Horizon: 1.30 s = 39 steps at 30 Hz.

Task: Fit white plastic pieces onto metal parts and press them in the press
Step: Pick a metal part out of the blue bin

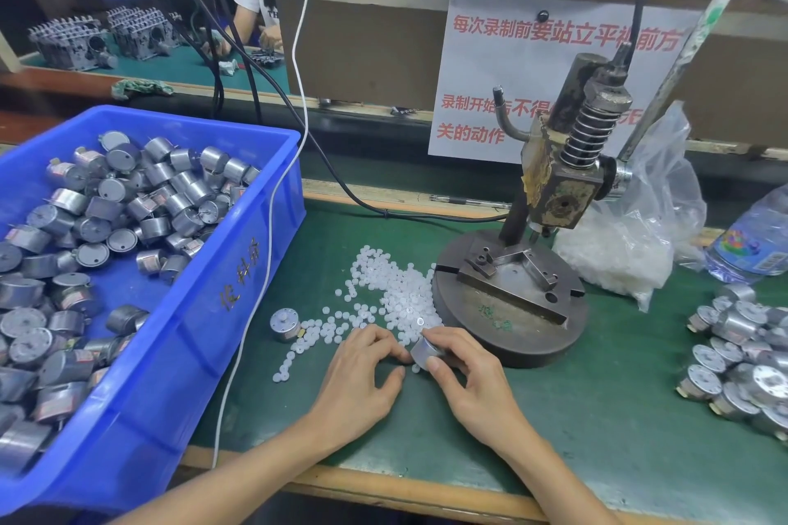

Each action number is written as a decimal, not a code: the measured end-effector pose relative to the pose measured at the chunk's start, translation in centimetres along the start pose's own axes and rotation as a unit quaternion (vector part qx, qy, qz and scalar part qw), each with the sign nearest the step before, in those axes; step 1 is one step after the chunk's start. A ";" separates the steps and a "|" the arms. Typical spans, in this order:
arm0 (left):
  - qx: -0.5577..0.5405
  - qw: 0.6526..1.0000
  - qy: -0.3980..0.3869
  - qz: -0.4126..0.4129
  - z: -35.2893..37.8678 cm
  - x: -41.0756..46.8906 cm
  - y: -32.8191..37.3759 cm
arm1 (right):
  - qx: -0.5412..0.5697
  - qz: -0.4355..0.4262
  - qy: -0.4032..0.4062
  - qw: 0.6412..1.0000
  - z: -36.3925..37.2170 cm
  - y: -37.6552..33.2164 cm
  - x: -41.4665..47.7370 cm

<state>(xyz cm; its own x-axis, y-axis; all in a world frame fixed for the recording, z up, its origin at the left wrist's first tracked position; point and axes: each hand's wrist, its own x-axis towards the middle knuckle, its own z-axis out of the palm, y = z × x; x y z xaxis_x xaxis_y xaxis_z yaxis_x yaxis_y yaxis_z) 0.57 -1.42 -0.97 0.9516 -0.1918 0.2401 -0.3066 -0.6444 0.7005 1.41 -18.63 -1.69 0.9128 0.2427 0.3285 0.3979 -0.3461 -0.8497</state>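
1. Head view, hands: The right hand (473,379) pinched a metal part (421,353), a short silver cylinder, thumb on its near side and fingers curled over its far side. The part was tilted just above the green mat (597,418), beside the front rim of the press base (511,337).
2. Head view, hands: The left hand (358,375) lay palm down with its fingers curled, the fingertips meeting the metal part at the near edge of the white plastic pieces (392,290). Whether it pinched a piece could not be told.
3. Head view, task material: The white plastic pieces lay scattered loose on the mat, from the left side of the press base down to both hands. A second metal part (285,324) stood alone at the left edge of the scatter.
4. Head view, press: The press (558,183) stood upright on its round base, with a coil spring around its ram and a taped block at its head.
5. Head view, surroundings: A blue bin (239,277) at left held a heap of unfitted metal parts (106,205). A clear bag (631,243) of white pieces sat behind the press, next to a water bottle (754,243). More silver parts (742,354) were piled at the right edge of the mat.
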 end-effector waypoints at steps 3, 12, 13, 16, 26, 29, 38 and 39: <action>0.001 1.000 0.001 0.000 0.0 0.0 -0.1 | -0.001 0.001 0.003 1.000 0.0 -0.1 0.0; 0.006 1.000 0.001 0.001 0.1 0.0 -0.2 | -0.040 -0.028 0.002 0.999 0.0 0.0 -0.1; 0.006 1.000 0.002 0.001 0.1 0.0 -0.2 | -0.045 -0.032 0.002 0.998 0.0 0.0 -0.1; 0.008 1.000 0.004 0.003 0.1 0.0 -0.1 | -0.073 -0.055 0.007 0.996 0.1 -0.1 -0.2; 0.011 1.000 0.003 0.008 0.0 0.0 -0.1 | -0.150 -0.142 -0.019 0.978 0.5 -0.5 -0.4; 0.013 1.000 0.004 0.009 0.0 0.0 -0.2 | -0.161 -0.156 -0.035 0.974 0.6 -0.5 -0.5; 0.010 1.000 0.004 0.007 0.0 -0.1 -0.2 | -0.179 -0.152 -0.037 0.971 0.7 -0.4 -0.6; 0.010 1.000 0.002 0.005 0.0 -0.1 -0.2 | -0.182 -0.150 -0.038 0.971 0.8 -0.5 -0.7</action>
<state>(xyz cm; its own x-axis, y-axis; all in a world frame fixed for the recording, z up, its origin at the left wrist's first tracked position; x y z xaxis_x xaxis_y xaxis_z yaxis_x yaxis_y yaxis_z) 0.51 -1.25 -1.13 0.9482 -0.1952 0.2506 -0.3160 -0.6577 0.6837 0.55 -17.92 -1.84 0.7461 0.4443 0.4958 0.6645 -0.5429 -0.5135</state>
